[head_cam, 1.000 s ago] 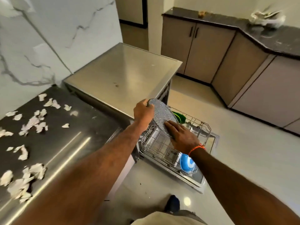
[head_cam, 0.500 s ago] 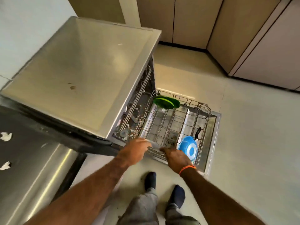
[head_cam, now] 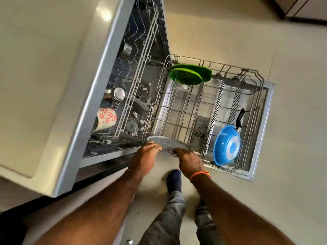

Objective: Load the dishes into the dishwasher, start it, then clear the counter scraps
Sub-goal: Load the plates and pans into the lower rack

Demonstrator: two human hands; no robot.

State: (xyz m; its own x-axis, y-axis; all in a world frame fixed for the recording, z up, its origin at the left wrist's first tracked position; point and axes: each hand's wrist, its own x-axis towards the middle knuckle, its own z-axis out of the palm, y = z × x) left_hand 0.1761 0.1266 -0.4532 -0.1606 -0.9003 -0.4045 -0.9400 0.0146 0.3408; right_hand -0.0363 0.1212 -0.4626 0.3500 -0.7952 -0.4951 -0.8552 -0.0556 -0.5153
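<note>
Speckled grey plate (head_cam: 167, 144) sits at the near edge of the lower rack (head_cam: 208, 110). Left hand (head_cam: 145, 157) and right hand (head_cam: 190, 160) grip its rim. Judged rigid, breakable, fairly light; hold by opposite edges

The pulled-out lower rack (head_cam: 203, 110) of the open dishwasher (head_cam: 99, 96) serves as the reference. At its near edge, a grey speckled plate (head_cam: 167, 144) sits tilted among the wires, gripped by both hands: the left hand (head_cam: 144, 159) curls over the plate's left rim, and the right hand (head_cam: 190, 160), with an orange band (head_cam: 200, 174) at the wrist, holds its right rim. At the rack's far left corner stand two green plates (head_cam: 189, 75) on edge. A blue pan (head_cam: 227, 145) leans at the rack's near right corner, its black handle pointing away. Left of the rack, inside the machine, lie a flower-patterned mug (head_cam: 105, 119) and a steel cup (head_cam: 117, 94).
</note>
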